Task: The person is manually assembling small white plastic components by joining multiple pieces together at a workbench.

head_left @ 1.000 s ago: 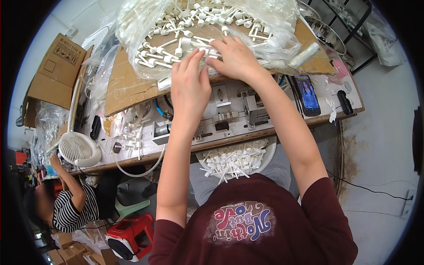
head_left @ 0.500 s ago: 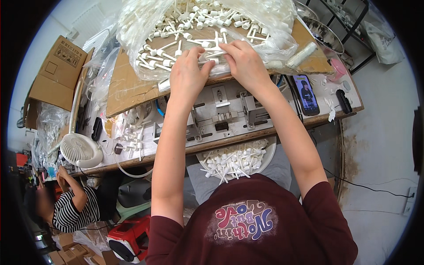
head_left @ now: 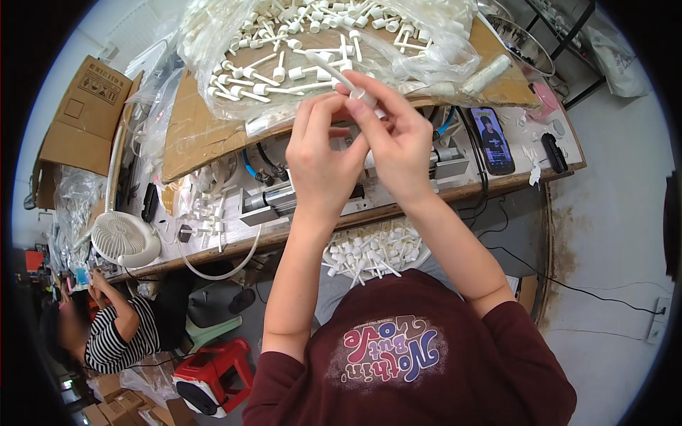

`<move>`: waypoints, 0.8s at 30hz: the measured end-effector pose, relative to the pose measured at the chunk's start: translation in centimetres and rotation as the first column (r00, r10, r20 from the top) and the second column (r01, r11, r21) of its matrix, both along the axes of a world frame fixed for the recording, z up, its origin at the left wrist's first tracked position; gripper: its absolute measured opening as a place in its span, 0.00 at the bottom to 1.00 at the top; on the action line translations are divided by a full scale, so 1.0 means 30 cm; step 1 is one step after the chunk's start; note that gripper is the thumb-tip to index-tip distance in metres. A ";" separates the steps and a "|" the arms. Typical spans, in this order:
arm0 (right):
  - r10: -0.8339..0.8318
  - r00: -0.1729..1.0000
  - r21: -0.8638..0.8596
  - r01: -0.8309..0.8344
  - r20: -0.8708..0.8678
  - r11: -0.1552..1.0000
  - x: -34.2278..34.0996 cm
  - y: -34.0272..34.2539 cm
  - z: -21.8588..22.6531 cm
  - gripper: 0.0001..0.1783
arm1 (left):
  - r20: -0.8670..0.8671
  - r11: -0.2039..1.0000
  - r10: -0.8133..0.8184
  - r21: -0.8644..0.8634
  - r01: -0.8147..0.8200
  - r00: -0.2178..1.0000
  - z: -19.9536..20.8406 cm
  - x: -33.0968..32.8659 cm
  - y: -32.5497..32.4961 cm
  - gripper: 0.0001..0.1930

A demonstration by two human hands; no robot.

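Both bare forearms reach up from below, the left hand (head_left: 323, 160) and right hand (head_left: 398, 142) raised together, fingertips pinched and touching.

Both hands up over bench: left hand (head_left: 323, 160) & right hand (head_left: 398, 138) pinch one white plastic dropper part (head_left: 341, 74), just below clear bag of parts (head_left: 320, 42).

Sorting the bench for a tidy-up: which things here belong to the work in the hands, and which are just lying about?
In use:
- white plastic piece, held by left hand and right hand
- clear bag of white pieces on the cardboard sheet
- bowl of white pieces below the bench edge

Lying about:
- phone
- small white fan
- cardboard box
- red stool
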State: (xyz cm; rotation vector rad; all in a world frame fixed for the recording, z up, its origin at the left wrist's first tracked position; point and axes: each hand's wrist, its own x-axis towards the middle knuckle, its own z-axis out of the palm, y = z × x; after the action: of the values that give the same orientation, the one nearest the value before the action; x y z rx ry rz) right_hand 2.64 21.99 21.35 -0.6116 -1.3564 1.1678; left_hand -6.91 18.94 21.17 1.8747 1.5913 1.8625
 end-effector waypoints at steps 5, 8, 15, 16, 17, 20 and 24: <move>0.096 0.967 -0.074 -0.116 -0.234 0.991 0.007 -0.065 -0.066 0.11 | 0.238 0.977 -0.085 -0.170 0.128 0.968 -0.031 0.010 -0.113 0.11; -0.219 0.947 0.344 0.131 0.233 0.930 0.061 -0.078 -0.097 0.14 | 0.183 0.968 -0.088 -0.216 0.128 0.979 -0.068 -0.001 -0.175 0.14; -0.021 0.999 -0.081 0.025 0.048 0.996 0.204 -0.123 -0.086 0.17 | -0.324 0.931 -0.062 -0.361 -0.063 0.944 -0.227 -0.008 -0.318 0.14; -0.013 0.995 -0.082 0.021 0.101 0.996 0.218 -0.124 -0.097 0.17 | -0.387 0.931 -0.045 -0.350 -0.102 0.921 -0.258 -0.011 -0.323 0.14; 0.026 0.997 -0.131 -0.017 0.068 0.991 0.221 -0.129 -0.104 0.17 | -0.448 0.931 -0.030 -0.338 -0.138 0.894 -0.284 -0.015 -0.324 0.14; 0.084 0.996 -0.210 -0.084 -0.006 0.974 0.224 -0.141 -0.109 0.16 | -0.549 0.918 -0.030 -0.346 -0.194 0.835 -0.293 -0.015 -0.309 0.13; 0.098 0.995 -0.214 -0.096 0.001 0.972 0.222 -0.159 -0.084 0.16 | -0.587 0.908 -0.074 -0.374 -0.189 0.806 -0.262 -0.026 -0.283 0.14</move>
State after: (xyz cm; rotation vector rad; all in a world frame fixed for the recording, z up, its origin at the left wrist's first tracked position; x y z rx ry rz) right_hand 9.30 17.21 18.83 -0.7122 -1.2920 1.4033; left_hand -7.68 10.45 13.32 2.3207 2.0196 0.8372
